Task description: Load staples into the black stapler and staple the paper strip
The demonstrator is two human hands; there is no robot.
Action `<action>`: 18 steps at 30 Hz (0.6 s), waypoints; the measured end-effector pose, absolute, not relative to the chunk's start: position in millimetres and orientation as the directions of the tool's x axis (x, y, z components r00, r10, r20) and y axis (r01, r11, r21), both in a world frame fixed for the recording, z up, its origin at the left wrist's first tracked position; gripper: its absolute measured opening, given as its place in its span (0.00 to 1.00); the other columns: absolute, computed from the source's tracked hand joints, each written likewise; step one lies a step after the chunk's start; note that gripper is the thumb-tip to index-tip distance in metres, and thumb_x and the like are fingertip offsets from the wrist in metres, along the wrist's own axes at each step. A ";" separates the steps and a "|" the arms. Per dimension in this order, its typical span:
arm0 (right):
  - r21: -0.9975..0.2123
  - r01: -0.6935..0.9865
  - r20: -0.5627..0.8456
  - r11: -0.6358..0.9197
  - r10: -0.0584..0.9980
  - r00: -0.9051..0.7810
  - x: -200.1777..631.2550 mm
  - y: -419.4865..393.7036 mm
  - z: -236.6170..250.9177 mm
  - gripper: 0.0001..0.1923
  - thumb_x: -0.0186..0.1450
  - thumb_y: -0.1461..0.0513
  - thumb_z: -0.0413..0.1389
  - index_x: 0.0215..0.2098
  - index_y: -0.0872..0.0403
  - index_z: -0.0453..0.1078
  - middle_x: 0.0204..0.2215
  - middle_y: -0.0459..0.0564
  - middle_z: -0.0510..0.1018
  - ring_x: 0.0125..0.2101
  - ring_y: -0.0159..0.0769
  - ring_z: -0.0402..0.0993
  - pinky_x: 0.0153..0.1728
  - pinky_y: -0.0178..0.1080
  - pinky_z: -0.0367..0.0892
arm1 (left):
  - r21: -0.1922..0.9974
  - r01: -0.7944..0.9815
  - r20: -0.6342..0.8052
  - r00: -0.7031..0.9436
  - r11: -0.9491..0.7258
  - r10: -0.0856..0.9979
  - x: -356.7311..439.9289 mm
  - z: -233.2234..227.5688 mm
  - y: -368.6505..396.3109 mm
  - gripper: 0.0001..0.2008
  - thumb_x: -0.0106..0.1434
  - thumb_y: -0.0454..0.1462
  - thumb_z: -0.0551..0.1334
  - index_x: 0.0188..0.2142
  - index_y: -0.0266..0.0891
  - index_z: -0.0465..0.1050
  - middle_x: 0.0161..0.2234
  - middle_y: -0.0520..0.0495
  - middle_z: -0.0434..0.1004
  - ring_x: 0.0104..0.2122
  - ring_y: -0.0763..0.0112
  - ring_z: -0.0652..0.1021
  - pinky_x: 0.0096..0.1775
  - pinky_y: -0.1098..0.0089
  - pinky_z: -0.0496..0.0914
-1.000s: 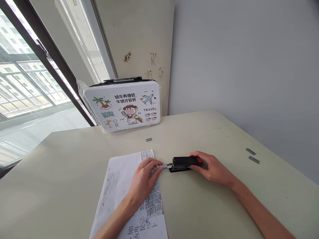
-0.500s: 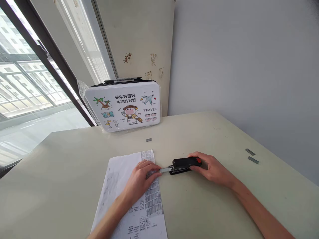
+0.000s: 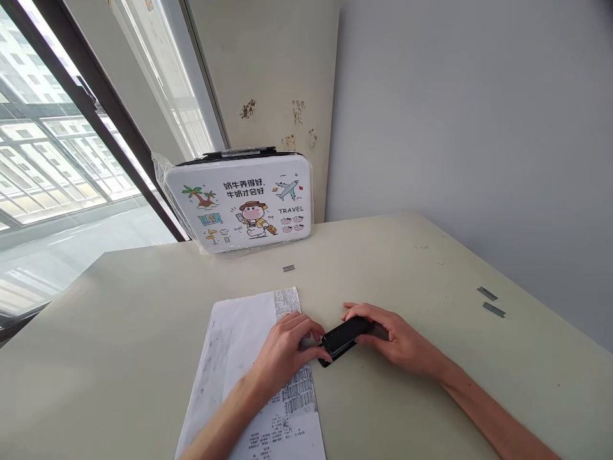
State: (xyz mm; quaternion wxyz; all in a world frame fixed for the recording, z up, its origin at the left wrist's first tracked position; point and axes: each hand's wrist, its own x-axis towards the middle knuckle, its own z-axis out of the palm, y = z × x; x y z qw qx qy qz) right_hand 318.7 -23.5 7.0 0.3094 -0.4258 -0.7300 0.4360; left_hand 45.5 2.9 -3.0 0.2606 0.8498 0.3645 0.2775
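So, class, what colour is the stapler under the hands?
Black stapler, seen best in the head view.

On your table (image 3: 143,306): printed sheet (image 3: 239,345) front centre; stapler (image 3: 342,337) touching its right edge, between your left hand (image 3: 287,351) and right hand (image 3: 397,338). Case (image 3: 244,201) upright behind, against the wall. Loose staple strip (image 3: 288,268) between case and sheet; two more strips (image 3: 491,301) far right.
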 end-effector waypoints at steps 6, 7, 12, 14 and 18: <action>-0.890 0.358 0.114 0.281 0.899 -0.422 319.9 -19.8 6.5 0.14 0.73 0.49 0.57 0.53 0.44 0.72 0.55 0.50 0.78 0.57 0.45 0.73 0.58 0.44 0.67 | 0.557 0.500 0.316 0.611 -0.663 0.726 42.5 3.9 0.5 0.16 0.68 0.51 0.68 0.44 0.43 0.74 0.39 0.49 0.80 0.39 0.62 0.76 0.45 0.62 0.70; -0.882 0.377 0.109 0.281 0.902 -0.417 321.0 -18.9 6.8 0.14 0.73 0.49 0.57 0.52 0.45 0.72 0.52 0.50 0.78 0.53 0.44 0.75 0.55 0.43 0.69 | 0.536 0.505 0.320 0.621 -0.677 0.716 39.2 8.0 0.1 0.16 0.69 0.51 0.67 0.48 0.44 0.74 0.42 0.47 0.80 0.42 0.61 0.77 0.46 0.61 0.71; -0.867 0.447 0.053 0.222 0.931 -0.360 326.6 -18.1 10.0 0.11 0.72 0.50 0.59 0.48 0.45 0.72 0.41 0.45 0.77 0.41 0.39 0.72 0.43 0.39 0.67 | 0.440 0.560 0.230 0.686 -0.702 0.690 2.9 35.2 -21.5 0.17 0.74 0.46 0.62 0.59 0.48 0.70 0.56 0.44 0.76 0.55 0.56 0.76 0.54 0.55 0.75; -0.875 0.443 0.033 0.197 0.936 -0.351 327.1 -18.9 11.9 0.10 0.72 0.51 0.59 0.48 0.44 0.72 0.41 0.45 0.76 0.40 0.39 0.70 0.42 0.38 0.66 | 0.390 0.559 0.174 0.735 -0.732 0.655 -16.1 39.0 -43.5 0.21 0.74 0.47 0.62 0.63 0.50 0.68 0.62 0.45 0.73 0.61 0.54 0.73 0.58 0.53 0.74; -0.884 0.430 0.017 0.181 0.933 -0.358 326.0 -20.9 14.6 0.09 0.71 0.52 0.59 0.47 0.44 0.72 0.40 0.44 0.76 0.40 0.39 0.69 0.41 0.38 0.64 | 0.212 0.556 0.168 0.790 -0.804 0.590 -43.4 17.3 -96.2 0.43 0.69 0.56 0.64 0.75 0.48 0.51 0.73 0.40 0.57 0.69 0.45 0.65 0.60 0.52 0.73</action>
